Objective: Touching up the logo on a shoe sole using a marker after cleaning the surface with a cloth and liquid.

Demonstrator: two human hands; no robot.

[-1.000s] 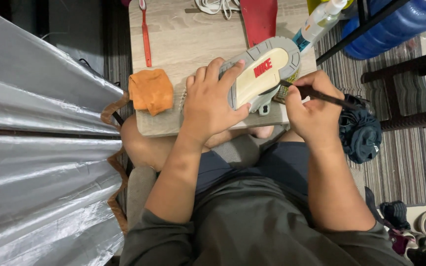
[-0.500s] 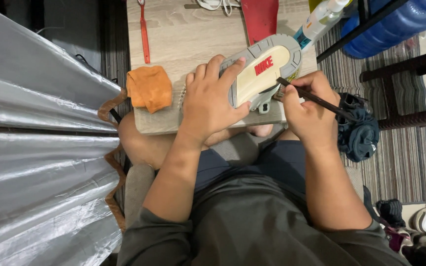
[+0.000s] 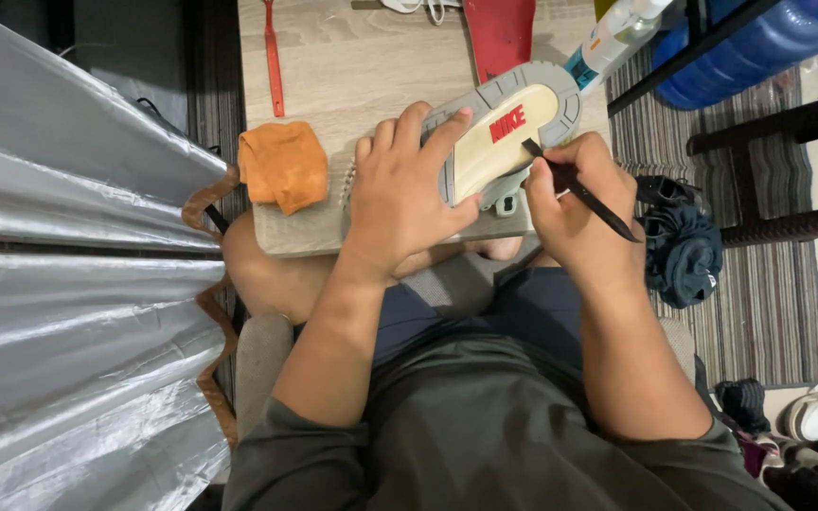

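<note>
1. The left hand (image 3: 407, 203) lies flat and spread over the heel part of the upturned shoe with the grey and cream rubber sole (image 3: 508, 142). Its fingers press on the sole and hold it down on the wooden board (image 3: 371, 66); the hand is not closed around it.
2. The right hand (image 3: 575, 213) is just right of the shoe, its fingers pinched together on a thin black brush (image 3: 579, 189).
3. The tip of the brush touches the cream middle of the sole, beside the red lettering.
4. The shoe lies sole up at the near right corner of the board, which rests over the person's knees.
5. Left of the shoe, a crumpled orange cloth (image 3: 283, 166) lies on the board.
6. Beyond the shoe are a red insole (image 3: 501, 33) and a white spray bottle (image 3: 614, 38).
7. Far right of the shoe, a large blue water jug (image 3: 759, 47) lies on the striped rug (image 3: 769, 284); what is inside it I cannot tell.
</note>
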